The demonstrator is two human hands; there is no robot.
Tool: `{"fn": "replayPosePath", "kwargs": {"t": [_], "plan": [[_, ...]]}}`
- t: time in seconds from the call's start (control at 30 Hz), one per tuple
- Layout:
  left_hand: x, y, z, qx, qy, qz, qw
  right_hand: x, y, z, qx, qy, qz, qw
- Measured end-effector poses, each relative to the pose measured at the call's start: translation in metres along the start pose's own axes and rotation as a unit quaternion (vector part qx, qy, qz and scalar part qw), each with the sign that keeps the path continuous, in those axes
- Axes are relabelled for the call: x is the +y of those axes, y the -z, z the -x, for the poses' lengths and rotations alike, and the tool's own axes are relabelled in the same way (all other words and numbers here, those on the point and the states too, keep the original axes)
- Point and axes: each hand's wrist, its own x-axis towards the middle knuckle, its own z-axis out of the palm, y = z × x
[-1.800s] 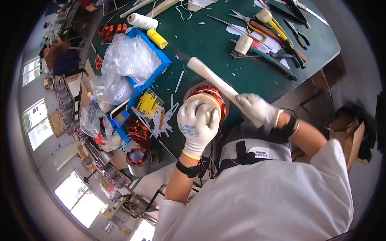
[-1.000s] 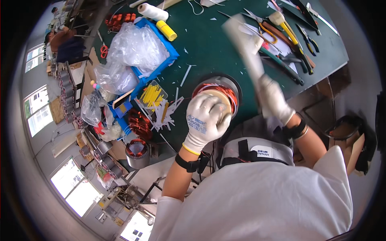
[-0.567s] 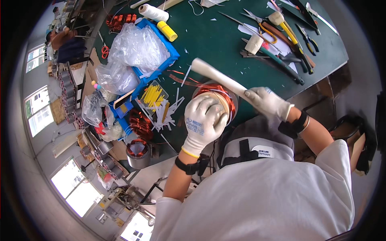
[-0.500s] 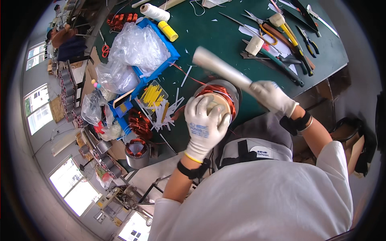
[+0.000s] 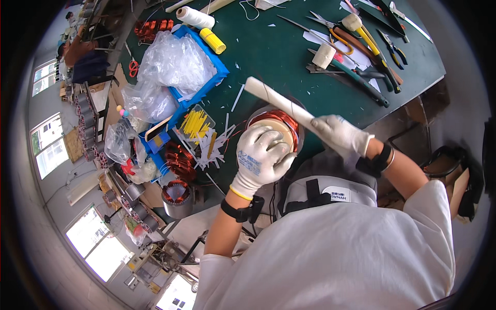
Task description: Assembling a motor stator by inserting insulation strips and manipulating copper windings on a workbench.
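Observation:
In white gloves, both my hands work over a motor stator point(image 5: 301, 135) with copper windings point(image 5: 290, 120) at its upper end. My left hand point(image 5: 261, 156) is closed over a pale round block point(image 5: 279, 127) set inside the ring of windings, fingers curled on its top. My right hand point(image 5: 341, 135) grips one end of a flat white bar point(image 5: 275, 98). The bar slants up to the left, its middle over the far edge of the windings. Whether it touches them I cannot tell. The stator's lower body is mostly hidden by my hands.
Left of the stator lie white strips point(image 5: 222, 143), a clear box of yellow tubes point(image 5: 195, 124), a blue tray point(image 5: 219, 72) with plastic bags, and another stator point(image 5: 177, 200). Mallets point(image 5: 324, 56), scissors point(image 5: 323, 20) and pliers point(image 5: 393, 49) lie at the far right of the green table point(image 5: 258, 46).
The white bar, blurred before, has come down closer to the windings, its far end swinging lower. My right hand has shifted slightly left and down. My left hand stays on the block.

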Motion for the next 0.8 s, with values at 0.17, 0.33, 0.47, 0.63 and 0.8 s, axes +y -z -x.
{"fn": "replayPosePath", "kwargs": {"t": [0.17, 0.33, 0.47, 0.63, 0.8], "plan": [[0.027, -0.008, 0.003, 0.03, 0.111, -0.082, 0.99, -0.003, 0.022, -0.003, 0.033, -0.064, -0.166, 0.984], [-0.006, 0.004, 0.004, -0.015, -0.007, -0.022, 1.0, -0.027, 0.025, -0.002, -0.033, -0.026, 0.093, 0.995], [0.021, 0.024, 0.014, 0.071, 0.049, -0.02, 0.996, -0.014, 0.069, -0.001, 0.146, 0.039, 0.114, 0.982], [0.03, 0.042, 0.09, -0.107, 0.285, 0.392, 0.868, 0.129, 0.17, 0.011, 0.49, 0.194, 0.409, 0.745], [0.01, -0.005, 0.171, -0.263, 0.427, 0.002, 0.865, 0.147, 0.212, 0.021, 0.458, 0.055, 0.383, 0.801]]}}
